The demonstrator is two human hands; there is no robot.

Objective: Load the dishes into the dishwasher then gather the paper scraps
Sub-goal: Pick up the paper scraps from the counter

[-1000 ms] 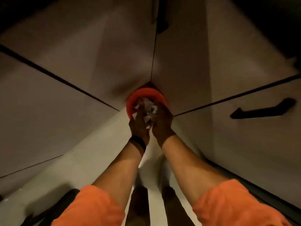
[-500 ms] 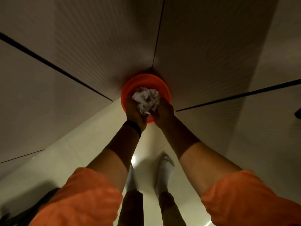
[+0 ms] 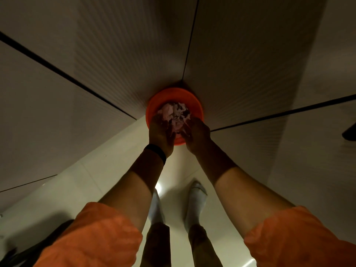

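Observation:
A round orange bin [image 3: 173, 97] stands on the floor in the corner where two cabinet fronts meet. Over its mouth I hold a bunch of crumpled white paper scraps [image 3: 174, 115] between both hands. My left hand [image 3: 160, 132], with a black band at the wrist, cups the bunch from the left. My right hand [image 3: 196, 133] cups it from the right. The fingers of both curl round the paper. The inside of the bin is hidden by the scraps and my hands.
Pale cabinet fronts [image 3: 96, 64] with dark seams close in on the left and right. A dark handle [image 3: 349, 132] shows at the right edge. My socked feet [image 3: 196, 197] stand on the glossy pale floor [image 3: 77, 189]. A dark object [image 3: 38, 245] lies at bottom left.
The view has tilted down and closer to the bin. Both hands with the paper bunch have sunk a little lower into the bin's mouth.

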